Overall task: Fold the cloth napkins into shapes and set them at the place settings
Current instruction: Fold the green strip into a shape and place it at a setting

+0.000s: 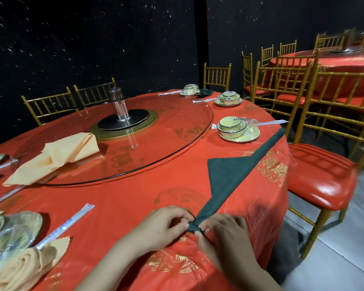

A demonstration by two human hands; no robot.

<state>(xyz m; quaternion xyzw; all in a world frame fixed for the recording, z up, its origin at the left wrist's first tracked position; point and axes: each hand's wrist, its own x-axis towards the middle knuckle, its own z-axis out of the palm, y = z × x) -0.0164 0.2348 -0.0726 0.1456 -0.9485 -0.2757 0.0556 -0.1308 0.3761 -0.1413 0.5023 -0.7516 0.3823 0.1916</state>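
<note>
l hand (166, 224) + r hand (223, 228) pinch green napkin (225, 175) tip | red tablecloth (124, 206)

The green napkin (229, 175) is matt woven cloth, dull and without sheen. The counter's red cover (124, 206) looks like a thin, slick sheet, softly shiny and creased, printed with metallic gold motifs. The turntable (177, 127) is clear polished glass with mirror-like reflections, set over a dark matt disc and a brass-toned ring (153, 120). The loose peach napkin (57, 156) and the rolled peach napkin (23, 267) are matt cloth with zigzag-cut edges. The bowls (232, 126) look glazed and glossy under clear film. The chopstick sleeve (72, 221) is smooth and white, paper or plastic. The chair (322, 179) has a glossy, ribbed red seat and a gold-painted frame.
</note>
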